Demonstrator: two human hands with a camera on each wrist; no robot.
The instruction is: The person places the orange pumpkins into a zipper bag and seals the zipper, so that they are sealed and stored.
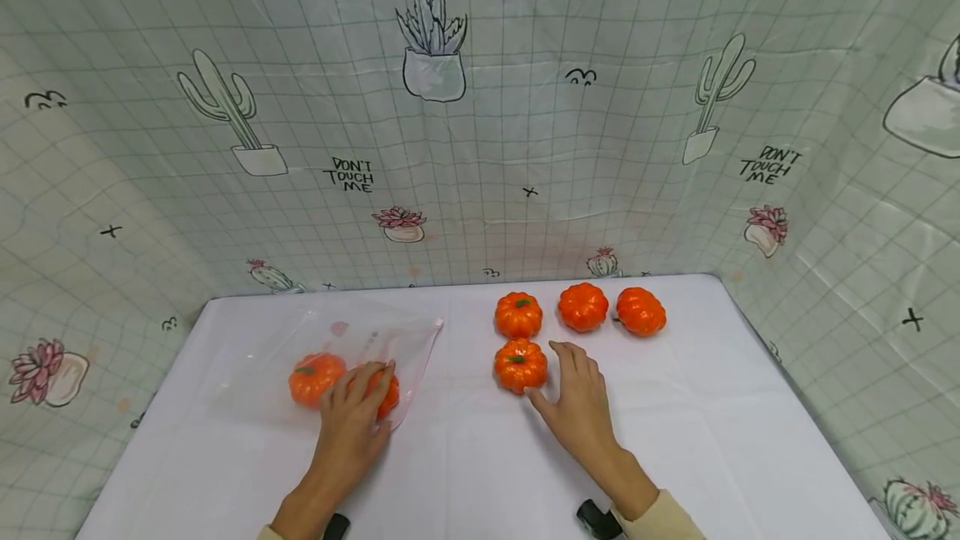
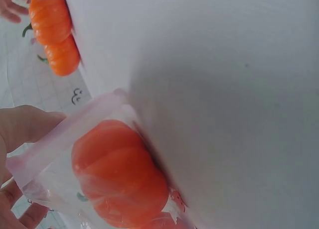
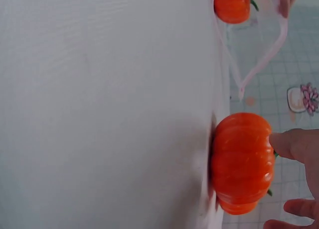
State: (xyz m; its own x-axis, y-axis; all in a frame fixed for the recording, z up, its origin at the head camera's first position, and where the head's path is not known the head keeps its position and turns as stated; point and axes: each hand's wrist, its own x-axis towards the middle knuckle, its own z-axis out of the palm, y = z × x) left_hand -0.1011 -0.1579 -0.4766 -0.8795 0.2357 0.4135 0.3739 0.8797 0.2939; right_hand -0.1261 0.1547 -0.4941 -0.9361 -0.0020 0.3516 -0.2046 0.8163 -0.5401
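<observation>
A clear zip bag point(image 1: 405, 332) with a pink-edged mouth lies on the left of the table with two small orange pumpkins inside. One bagged pumpkin point(image 1: 317, 379) is at the left; the other point(image 2: 119, 171) is near the mouth, partly covered by the left hand in the head view. My left hand point(image 1: 355, 415) holds the bag by its mouth edge, thumb and fingers on either side. At the middle of the table, my right hand point(image 1: 577, 402) is spread beside a loose pumpkin point(image 1: 520, 366), its thumb at the pumpkin's right side; contact is unclear.
Behind that pumpkin sits another pumpkin point(image 1: 518, 315). Two further pumpkins, one upright point(image 1: 582, 307) and one tipped over point(image 1: 641, 312), are to its right. A white cloth covers the table point(image 1: 712, 407). Printed curtain point(image 1: 480, 140) hangs behind and at both sides.
</observation>
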